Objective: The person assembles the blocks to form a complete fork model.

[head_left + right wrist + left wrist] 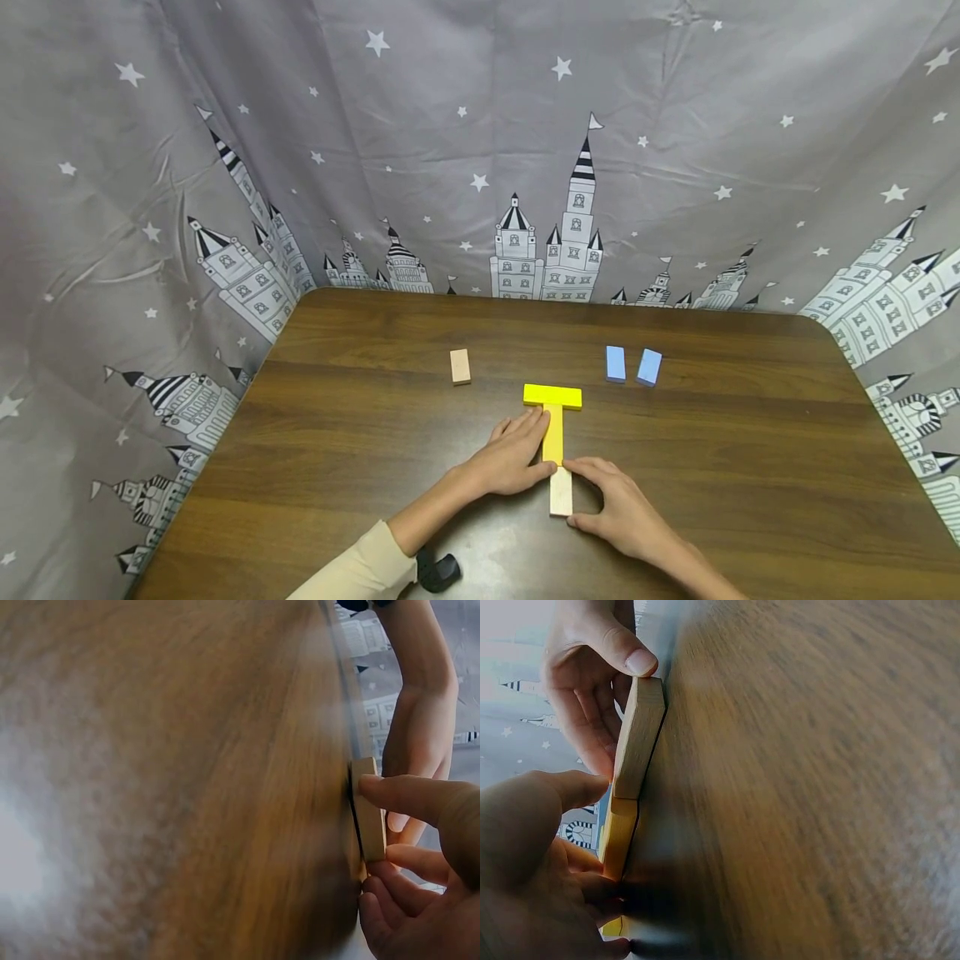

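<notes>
A bright yellow block [552, 396] lies crosswise on the table. A second, deeper yellow block [553, 433] runs from its middle toward the person, making a T. End to end with that stem lies a plain wooden block [561, 493]. My left hand [510, 458] lays its extended fingers along the stem's left side, its thumb tip at the joint with the plain block. My right hand [621, 508] pinches the plain block lengthwise, thumb at the near end and index finger by the joint. In the right wrist view, the thumb overlaps the plain block [370, 814].
Another plain wooden block [460, 367] lies farther back on the left. Two blue blocks, one upright in view [615, 364] and one slightly turned [649, 367], lie back right. A black device [438, 572] shows by the left sleeve. A grey castle-print curtain [450, 150] hangs behind the table.
</notes>
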Demonstrator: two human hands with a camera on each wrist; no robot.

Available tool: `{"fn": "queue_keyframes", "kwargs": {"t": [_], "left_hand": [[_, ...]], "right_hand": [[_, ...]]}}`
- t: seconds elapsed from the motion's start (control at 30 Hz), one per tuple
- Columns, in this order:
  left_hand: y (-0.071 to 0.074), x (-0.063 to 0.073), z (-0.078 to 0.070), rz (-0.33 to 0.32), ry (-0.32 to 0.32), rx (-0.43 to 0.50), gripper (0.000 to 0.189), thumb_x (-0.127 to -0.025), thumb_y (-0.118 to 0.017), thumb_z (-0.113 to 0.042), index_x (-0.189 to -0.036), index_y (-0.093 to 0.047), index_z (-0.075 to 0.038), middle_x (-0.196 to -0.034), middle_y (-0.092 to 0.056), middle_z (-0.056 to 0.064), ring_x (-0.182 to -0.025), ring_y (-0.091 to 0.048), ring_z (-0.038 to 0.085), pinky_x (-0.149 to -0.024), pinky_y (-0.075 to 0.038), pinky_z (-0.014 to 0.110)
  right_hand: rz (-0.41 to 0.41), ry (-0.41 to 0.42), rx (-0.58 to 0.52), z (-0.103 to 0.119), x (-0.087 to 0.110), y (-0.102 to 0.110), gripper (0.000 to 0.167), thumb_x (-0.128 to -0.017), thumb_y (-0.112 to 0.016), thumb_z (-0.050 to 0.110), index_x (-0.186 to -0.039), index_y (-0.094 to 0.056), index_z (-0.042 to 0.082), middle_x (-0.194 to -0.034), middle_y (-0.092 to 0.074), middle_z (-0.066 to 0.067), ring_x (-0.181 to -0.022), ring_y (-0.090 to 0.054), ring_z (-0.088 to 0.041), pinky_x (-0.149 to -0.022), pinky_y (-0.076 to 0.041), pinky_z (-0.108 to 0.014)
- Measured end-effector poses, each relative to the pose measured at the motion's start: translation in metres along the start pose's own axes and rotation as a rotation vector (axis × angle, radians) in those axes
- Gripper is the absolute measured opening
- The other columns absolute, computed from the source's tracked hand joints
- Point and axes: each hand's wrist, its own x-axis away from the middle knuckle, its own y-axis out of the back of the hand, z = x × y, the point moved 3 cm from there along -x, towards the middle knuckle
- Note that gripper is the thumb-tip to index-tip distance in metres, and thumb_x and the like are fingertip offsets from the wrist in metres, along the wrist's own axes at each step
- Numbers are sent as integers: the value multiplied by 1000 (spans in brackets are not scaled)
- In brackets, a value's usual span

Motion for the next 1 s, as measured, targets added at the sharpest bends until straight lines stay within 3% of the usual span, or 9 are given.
{"fn": "queue_keyframes", "kwargs": {"t": [0.37, 0.6, 1.0], "left_hand": [[1, 1, -1, 0, 2, -3, 75, -100, -57, -36, -156, -24, 3, -162, -20, 18, -150, -17, 27, -116, -17, 55], [1, 1, -2, 1, 7, -4, 75, -100, -57, -37, -156, -24, 3, -162, -20, 18, -150, -17, 27, -116, -17, 55], [1, 1, -2, 0, 10, 6, 75, -101, -56, -37, -156, -24, 1, -163, -20, 17, -150, -17, 27, -116, -16, 55]], "right_hand": [[-24, -31, -9, -1, 0, -3, 62, -72, -89, 11, -128, -63, 9, -127, -61, -1, -119, -56, -24, -98, -46, -50], [-28, -70, 5, -1, 3, -1, 66, -72, -91, 20, -131, -62, 11, -124, -61, 1, -116, -55, -23, -97, -45, -51], [-49, -68, 22, -3, 3, 1, 57, -72, -91, 23, -121, -67, 12, -117, -62, 4, -110, -57, -19, -92, -48, -46]]}}
